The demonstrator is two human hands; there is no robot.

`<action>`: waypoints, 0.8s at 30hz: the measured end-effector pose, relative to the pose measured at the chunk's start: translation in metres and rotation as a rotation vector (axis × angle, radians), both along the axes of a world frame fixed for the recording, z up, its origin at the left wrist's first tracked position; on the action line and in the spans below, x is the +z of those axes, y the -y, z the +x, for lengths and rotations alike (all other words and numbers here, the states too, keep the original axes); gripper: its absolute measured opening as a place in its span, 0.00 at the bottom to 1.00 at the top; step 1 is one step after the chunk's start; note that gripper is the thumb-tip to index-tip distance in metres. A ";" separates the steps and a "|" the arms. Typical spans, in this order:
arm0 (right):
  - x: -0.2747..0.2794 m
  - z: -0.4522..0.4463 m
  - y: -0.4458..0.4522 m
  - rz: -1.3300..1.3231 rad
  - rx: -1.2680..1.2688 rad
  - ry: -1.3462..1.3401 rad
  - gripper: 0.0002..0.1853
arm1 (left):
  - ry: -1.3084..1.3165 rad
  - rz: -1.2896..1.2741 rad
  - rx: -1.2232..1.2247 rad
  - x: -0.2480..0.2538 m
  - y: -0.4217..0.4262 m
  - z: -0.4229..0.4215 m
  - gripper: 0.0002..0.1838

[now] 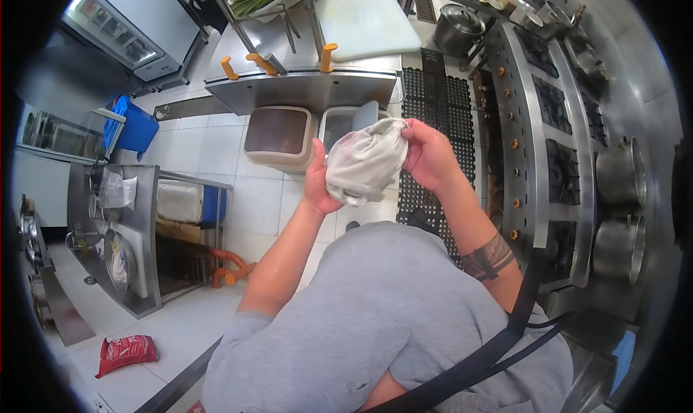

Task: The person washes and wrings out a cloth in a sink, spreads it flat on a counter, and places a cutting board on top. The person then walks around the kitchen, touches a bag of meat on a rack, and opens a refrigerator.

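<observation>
One bunched, pale cloth (366, 164) is held up above a tiled floor (260, 203) in a kitchen, the left hand (321, 182) cupping its side and the right hand (431, 157) pinching its upper edge. Beyond it, a brown-lidded bin (280, 133) stands below the near edge of a steel counter (310, 89), where orange handles (260, 63) poke up; a white cutting board (367, 24) lies toward the counter's right edge, with a stove (553, 106) farther right

The one head view looks forward and steeply down from above the wearer's grey shirt (354, 319), which fills six o'clock. Wide, curved and black-cornered, it sees the hands (430, 157) close by near centre, the counter (289, 95) farther off at twelve, the stove (521, 160) at three.
</observation>
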State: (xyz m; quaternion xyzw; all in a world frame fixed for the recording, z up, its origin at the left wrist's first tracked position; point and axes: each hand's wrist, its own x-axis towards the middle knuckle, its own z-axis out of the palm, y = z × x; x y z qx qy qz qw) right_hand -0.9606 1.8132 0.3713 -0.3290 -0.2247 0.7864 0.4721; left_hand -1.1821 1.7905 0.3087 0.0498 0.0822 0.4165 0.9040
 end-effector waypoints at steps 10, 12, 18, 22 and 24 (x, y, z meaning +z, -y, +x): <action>0.005 -0.002 -0.019 0.390 -0.079 0.411 0.26 | 0.047 0.092 -0.100 -0.039 -0.001 -0.005 0.48; -0.009 -0.001 -0.007 0.543 -0.056 0.995 0.24 | -0.121 0.165 -0.063 -0.049 0.001 -0.008 0.41; -0.019 -0.013 0.032 0.317 0.090 0.608 0.27 | -0.148 0.051 -0.074 -0.036 -0.007 0.002 0.33; -0.027 0.000 0.025 0.287 -0.045 0.586 0.25 | -0.140 0.082 -0.096 -0.012 -0.010 0.011 0.32; -0.027 0.007 0.025 0.241 -0.108 0.539 0.23 | -0.074 0.076 -0.086 0.001 -0.010 0.015 0.31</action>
